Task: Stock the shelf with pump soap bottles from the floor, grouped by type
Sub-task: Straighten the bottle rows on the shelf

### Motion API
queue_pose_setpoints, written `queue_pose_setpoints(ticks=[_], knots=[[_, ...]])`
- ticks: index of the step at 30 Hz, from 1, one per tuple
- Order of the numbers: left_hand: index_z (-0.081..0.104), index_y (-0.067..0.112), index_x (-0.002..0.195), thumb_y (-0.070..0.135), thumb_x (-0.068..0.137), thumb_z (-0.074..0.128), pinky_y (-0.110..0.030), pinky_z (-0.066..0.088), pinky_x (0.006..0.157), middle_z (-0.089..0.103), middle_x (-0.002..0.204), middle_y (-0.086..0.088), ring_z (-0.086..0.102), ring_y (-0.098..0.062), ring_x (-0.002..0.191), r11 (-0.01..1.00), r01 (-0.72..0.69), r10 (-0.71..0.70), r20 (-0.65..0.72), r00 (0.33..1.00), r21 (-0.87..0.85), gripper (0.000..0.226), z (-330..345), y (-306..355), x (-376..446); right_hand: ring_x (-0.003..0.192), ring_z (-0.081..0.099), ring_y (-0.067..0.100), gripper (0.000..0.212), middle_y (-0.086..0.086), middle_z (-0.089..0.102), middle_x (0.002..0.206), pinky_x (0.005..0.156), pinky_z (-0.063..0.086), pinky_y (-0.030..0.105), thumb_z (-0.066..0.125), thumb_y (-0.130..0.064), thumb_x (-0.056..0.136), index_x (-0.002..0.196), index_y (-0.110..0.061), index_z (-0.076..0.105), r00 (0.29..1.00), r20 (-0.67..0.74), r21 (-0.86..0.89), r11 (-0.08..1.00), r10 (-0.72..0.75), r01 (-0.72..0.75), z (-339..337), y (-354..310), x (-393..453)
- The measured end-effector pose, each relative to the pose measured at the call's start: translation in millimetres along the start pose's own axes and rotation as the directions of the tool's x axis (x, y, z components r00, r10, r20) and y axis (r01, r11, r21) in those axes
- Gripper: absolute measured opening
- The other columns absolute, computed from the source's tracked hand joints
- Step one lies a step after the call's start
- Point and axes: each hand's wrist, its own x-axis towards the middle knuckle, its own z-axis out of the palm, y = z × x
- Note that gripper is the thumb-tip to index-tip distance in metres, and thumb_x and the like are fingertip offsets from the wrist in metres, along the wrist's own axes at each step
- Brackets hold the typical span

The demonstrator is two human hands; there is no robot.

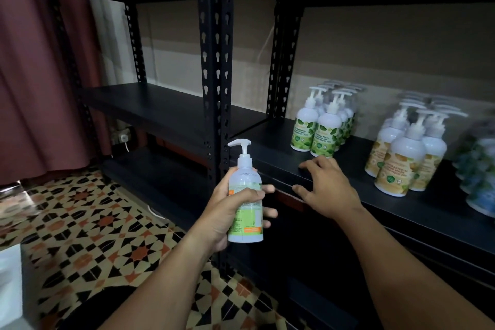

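White plastic pump bottle with green label (245,195) stands upright at frame centre, my left hand (227,211) wrapped round it | green-leaf bottle group (321,126) sits up-right on black metal shelf (281,166) | right hand (326,185), fingers spread, rests on shelf edge, nearer the group.

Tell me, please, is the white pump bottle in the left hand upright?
Roughly upright: the white pump bottle has its pump on top, gripped by the left hand.

- The left hand (230,211) grips an upright pump bottle (245,195), back label toward the camera.
- The right hand (328,186) rests open on the front edge of the black shelf (281,136).
- On the shelf stand green-label bottles (321,126), yellow-label bottles (404,155) and blurred blue-label bottles (479,169).
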Motion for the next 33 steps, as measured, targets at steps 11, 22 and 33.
queue_pose_setpoints(ticks=[11,22,33], knots=[[0.055,0.025,0.147,0.017,0.085,0.069,-0.053,0.054,0.093,0.066,0.125,-0.026,0.063,-0.035,0.099,0.993,-0.016,0.033,0.147,0.989,-0.115,0.064,-6.9,4.8,0.2,0.131,0.037,0.019,0.059,-0.003,0.047,0.13,0.105,0.046,0.039,0.067,-0.053,0.089,0.139,-0.024,0.054,1.0,0.002,-0.004,1.0,0.003,-0.003,-1.0,-1.1,-0.1],[0.059,0.029,0.135,0.021,0.075,0.079,-0.045,0.056,0.073,0.056,0.098,-0.016,0.061,-0.034,0.072,0.986,-0.045,0.064,0.113,0.992,-0.163,0.063,-3.8,1.6,2.1,0.13,0.037,0.019,0.058,-0.004,0.047,0.128,0.103,0.046,0.038,0.067,-0.054,0.089,0.138,-0.025,0.054,1.0,0.0,-0.012,1.0,0.003,-0.003,-1.6,-1.8,-0.4],[0.054,0.027,0.146,0.022,0.08,0.075,-0.047,0.06,0.077,0.065,0.11,-0.021,0.067,-0.038,0.082,0.991,-0.067,0.084,0.158,0.984,-0.114,0.069,-4.6,4.8,1.5,0.13,0.037,0.019,0.058,-0.005,0.046,0.129,0.104,0.046,0.039,0.066,-0.056,0.089,0.138,-0.027,0.053,1.0,0.012,-0.016,1.0,0.012,-0.011,-0.9,-0.6,0.5]])
